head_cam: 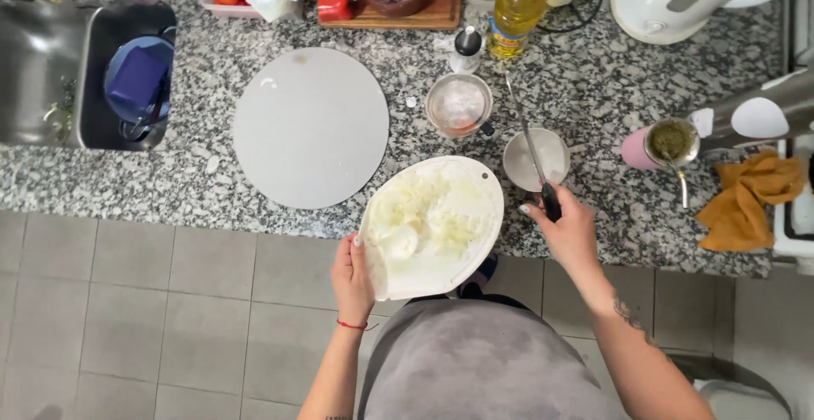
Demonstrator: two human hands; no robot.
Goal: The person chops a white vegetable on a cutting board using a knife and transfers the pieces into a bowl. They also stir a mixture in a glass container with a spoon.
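Here, from the head camera, I see my left hand (352, 278) closed on the near-left rim of a white oval cutting board (432, 225), thumb on top, holding it lifted and partly overhanging the edge of the speckled granite counter (593, 89). Chopped white onion (428, 212) lies heaped on the board, mostly toward its left and middle.

My right hand (566, 232) is wrapped around the black handle of a kitchen knife (532, 153), a firm closed grip. The blade runs up and slightly left from the hand, its long axis nearly straight away from me, crossing over a small white bowl (536, 159) that sits just beside the board's right edge.

The relation that matters: the onion lies to the left of the knife hand, and the bowl stands to the right of the board, directly under the blade. The board's long axis tilts from lower left to upper right, toward that bowl. The right hand is the nearer one to the bowl; the left is nearer the onion.

A round grey board (310, 127) lies further left, a glass jar (458, 105) behind.
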